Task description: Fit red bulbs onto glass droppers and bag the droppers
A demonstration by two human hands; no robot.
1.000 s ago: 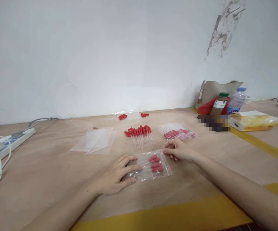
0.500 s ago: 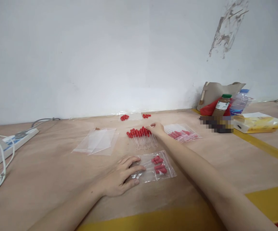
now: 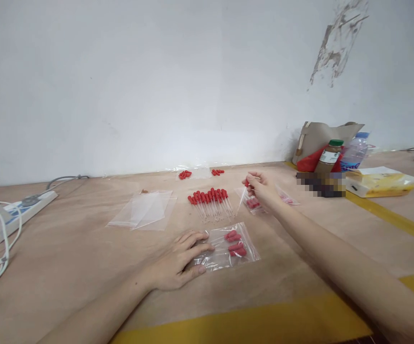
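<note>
My left hand [image 3: 183, 260] lies flat with its fingers apart, resting on the left end of a clear zip bag [image 3: 214, 260]. Inside that bag are several droppers [image 3: 236, 249] with red rubber bulbs. My right hand [image 3: 262, 188] is raised and pinches a single dropper [image 3: 240, 198] by its red bulb, its clear tube slanting down to the left. Just left of it, a row of droppers [image 3: 212, 203] lies side by side, bulbs away from me. Partly hidden under my right hand is another bag of droppers [image 3: 288, 197].
Flat clear zip bags [image 3: 146, 210] lie at left. Red bulbs [image 3: 185, 175] sit in a bag by the wall. A power strip [image 3: 35, 210] with white cables is far left. At right stand a green-capped bottle [image 3: 329, 157], a water bottle [image 3: 355, 150], a grey bag and a tissue pack [image 3: 382, 184].
My right hand has lifted a dropper from the right end of the row and moved right with it, over the filled bag. My left hand has stayed on its bag.
</note>
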